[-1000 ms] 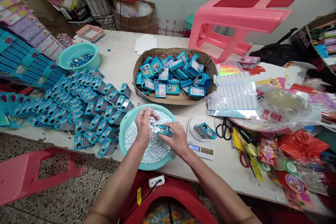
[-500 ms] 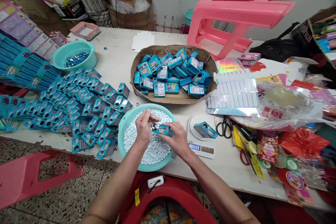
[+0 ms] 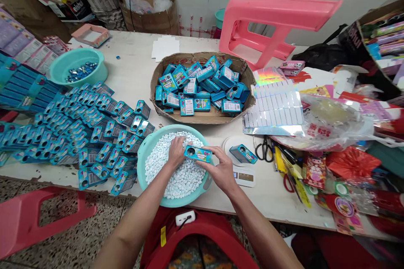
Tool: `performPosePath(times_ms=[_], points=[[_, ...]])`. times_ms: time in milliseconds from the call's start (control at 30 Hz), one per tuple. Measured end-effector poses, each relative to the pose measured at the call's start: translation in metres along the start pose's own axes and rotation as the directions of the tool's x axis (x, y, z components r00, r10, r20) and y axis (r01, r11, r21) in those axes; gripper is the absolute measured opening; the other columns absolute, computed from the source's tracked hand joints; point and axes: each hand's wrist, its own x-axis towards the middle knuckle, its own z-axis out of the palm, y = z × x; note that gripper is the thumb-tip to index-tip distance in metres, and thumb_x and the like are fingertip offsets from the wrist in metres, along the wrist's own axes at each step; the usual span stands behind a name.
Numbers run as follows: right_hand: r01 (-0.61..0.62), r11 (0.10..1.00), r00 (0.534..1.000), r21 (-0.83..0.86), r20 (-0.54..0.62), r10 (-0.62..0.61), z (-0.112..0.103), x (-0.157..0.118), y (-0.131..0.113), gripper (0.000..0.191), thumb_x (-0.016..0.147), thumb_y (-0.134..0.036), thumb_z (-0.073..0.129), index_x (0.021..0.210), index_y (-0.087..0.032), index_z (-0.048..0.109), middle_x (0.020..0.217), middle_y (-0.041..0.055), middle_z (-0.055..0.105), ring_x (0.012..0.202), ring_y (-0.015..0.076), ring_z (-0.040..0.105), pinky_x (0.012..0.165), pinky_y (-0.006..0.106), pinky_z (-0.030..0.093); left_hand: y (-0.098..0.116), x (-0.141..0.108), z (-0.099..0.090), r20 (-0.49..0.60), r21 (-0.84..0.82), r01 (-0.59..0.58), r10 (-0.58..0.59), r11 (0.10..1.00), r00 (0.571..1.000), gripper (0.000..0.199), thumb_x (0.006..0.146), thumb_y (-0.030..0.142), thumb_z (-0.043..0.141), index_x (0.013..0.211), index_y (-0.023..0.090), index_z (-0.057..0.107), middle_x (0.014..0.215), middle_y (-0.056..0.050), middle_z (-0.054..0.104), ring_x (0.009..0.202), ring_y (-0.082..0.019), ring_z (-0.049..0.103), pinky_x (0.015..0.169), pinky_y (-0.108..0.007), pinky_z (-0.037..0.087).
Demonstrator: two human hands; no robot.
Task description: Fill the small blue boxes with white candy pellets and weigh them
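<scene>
My right hand (image 3: 222,169) grips a small blue candy box (image 3: 198,154) by its right end, above the bowl. The box lies on its side, a dark round hole near its left end. Just left of it, my left hand (image 3: 176,151) is down at the white candies (image 3: 167,176); its fingertips are hidden, so I cannot tell how far they are closed. The candies fill a turquoise bowl (image 3: 142,157) at the table's front edge. Another blue box (image 3: 243,154) rests on a white digital scale (image 3: 244,175), right of my right hand.
A cut-down carton (image 3: 205,118) of blue boxes stands behind the bowl. Many more boxes (image 3: 110,132) stand in rows at left, before a turquoise basin (image 3: 94,76) of shiny blue pieces. At right are scissors (image 3: 264,150), silver sticker sheets (image 3: 273,111) and a pink stool (image 3: 252,12).
My left hand has moved from the box's open end down to the candies. The box has turned so its holed side shows. The whole view has shifted slightly.
</scene>
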Motion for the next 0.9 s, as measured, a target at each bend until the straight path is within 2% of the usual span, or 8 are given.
performPosePath(times_ms=[167, 333, 400, 500, 533, 567, 733, 900], points=[[0.012, 1.0, 1.0, -0.026, 0.025, -0.011, 0.008, 0.001, 0.003, 0.033, 0.072, -0.037, 0.074, 0.102, -0.025, 0.066, 0.098, 0.0045, 0.067, 0.093, 0.0224, 0.06, 0.084, 0.038, 0.048, -0.002, -0.017, -0.004, 0.069, -0.311, 0.235, -0.224, 0.921, 0.972, 0.009, 0.065, 0.03, 0.065, 0.067, 0.023, 0.059, 0.081, -0.006, 0.06, 0.091, -0.026, 0.053, 0.081, -0.035, 0.039], [0.001, 0.994, 1.0, -0.109, 0.026, 0.002, 0.004, 0.001, 0.005, 0.032, 0.073, -0.037, 0.073, 0.102, -0.024, 0.064, 0.097, 0.005, 0.066, 0.092, 0.0227, 0.059, 0.08, 0.037, 0.048, 0.008, -0.023, -0.03, 0.057, -0.482, 0.344, -0.363, 0.806, 0.93, 0.026, 0.072, 0.045, 0.055, 0.068, 0.02, 0.053, 0.063, 0.0, 0.052, 0.058, -0.015, 0.05, 0.054, -0.026, 0.038], [0.017, 0.99, 0.999, -0.137, 0.047, -0.011, 0.003, -0.001, 0.005, 0.033, 0.073, -0.036, 0.074, 0.102, -0.024, 0.064, 0.096, 0.0049, 0.066, 0.091, 0.0229, 0.059, 0.079, 0.037, 0.048, 0.023, -0.027, -0.046, 0.107, -0.66, 0.364, -0.397, 0.657, 0.911, 0.029, 0.073, 0.048, 0.054, 0.072, 0.019, 0.05, 0.062, 0.002, 0.049, 0.049, -0.011, 0.045, 0.046, -0.023, 0.033], [0.055, 0.984, 0.996, -0.167, 0.081, -0.041, 0.007, -0.003, 0.003, 0.034, 0.071, -0.032, 0.075, 0.103, -0.024, 0.064, 0.096, 0.0049, 0.066, 0.09, 0.0232, 0.058, 0.079, 0.037, 0.047, 0.052, -0.034, -0.068, 0.173, -0.927, 0.271, -0.344, 0.259, 0.923, 0.025, 0.071, 0.04, 0.06, 0.073, 0.018, 0.048, 0.063, 0.003, 0.049, 0.049, -0.009, 0.047, 0.045, -0.021, 0.034], [0.067, 0.983, 0.994, -0.173, 0.093, -0.052, 0.011, -0.004, 0.001, 0.034, 0.071, -0.031, 0.076, 0.102, -0.024, 0.064, 0.095, 0.0048, 0.066, 0.09, 0.0233, 0.058, 0.08, 0.037, 0.047, 0.061, -0.035, -0.072, 0.157, -0.962, 0.217, -0.315, 0.166, 0.936, 0.023, 0.071, 0.037, 0.061, 0.072, 0.018, 0.049, 0.063, 0.002, 0.05, 0.051, -0.01, 0.05, 0.047, -0.022, 0.037], [0.078, 0.982, 0.992, -0.174, 0.108, -0.06, 0.014, -0.005, -0.001, 0.034, 0.07, -0.03, 0.077, 0.101, -0.024, 0.064, 0.095, 0.0046, 0.067, 0.09, 0.0233, 0.058, 0.08, 0.037, 0.046, 0.068, -0.036, -0.075, 0.118, -0.977, 0.164, -0.295, 0.135, 0.948, 0.02, 0.072, 0.034, 0.061, 0.071, 0.017, 0.049, 0.064, 0.002, 0.052, 0.055, -0.011, 0.053, 0.051, -0.023, 0.041], [0.088, 0.987, 0.987, -0.136, 0.142, -0.069, 0.023, -0.006, -0.011, 0.034, 0.067, -0.029, 0.079, 0.098, -0.023, 0.065, 0.09, 0.004, 0.067, 0.087, 0.0225, 0.059, 0.079, 0.036, 0.046, 0.085, -0.035, -0.076, -0.103, -0.971, -0.026, -0.317, 0.238, 0.943, 0.017, 0.074, 0.028, 0.061, 0.067, 0.016, 0.053, 0.062, 0.001, 0.056, 0.061, -0.013, 0.058, 0.064, -0.027, 0.047], [0.077, 0.989, 0.991, -0.126, 0.119, -0.062, 0.018, -0.002, -0.014, 0.034, 0.067, -0.032, 0.079, 0.097, -0.023, 0.065, 0.091, 0.0042, 0.067, 0.087, 0.0226, 0.059, 0.079, 0.036, 0.046, 0.088, -0.031, -0.076, -0.095, -0.974, -0.008, -0.378, 0.225, 0.921, 0.019, 0.074, 0.029, 0.064, 0.068, 0.016, 0.052, 0.06, 0.003, 0.053, 0.055, -0.011, 0.054, 0.056, -0.024, 0.045]])
